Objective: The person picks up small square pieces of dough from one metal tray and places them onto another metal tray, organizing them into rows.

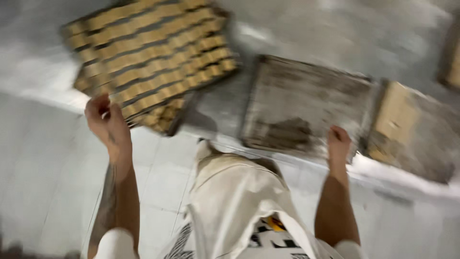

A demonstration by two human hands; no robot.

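A dark baking tray [91, 79] packed with rows of golden biscuits [153, 52] sits tilted at the upper left on a second biscuit tray [163, 120]. My left hand [108, 124] is at its near edge, fingers curled around the rim. Right of it lies an empty, crumb-stained tray [306, 96] on the grey counter [345, 33]. My right hand [338, 142] grips that tray's near right corner. The whole picture is motion-blurred.
Another tray [417, 134] with a tan block lies at the right, and a further one [453, 62] at the right edge. The counter's white front edge [407, 177] runs diagonally. Pale floor tiles [52, 177] and my white apron [235, 201] are below.
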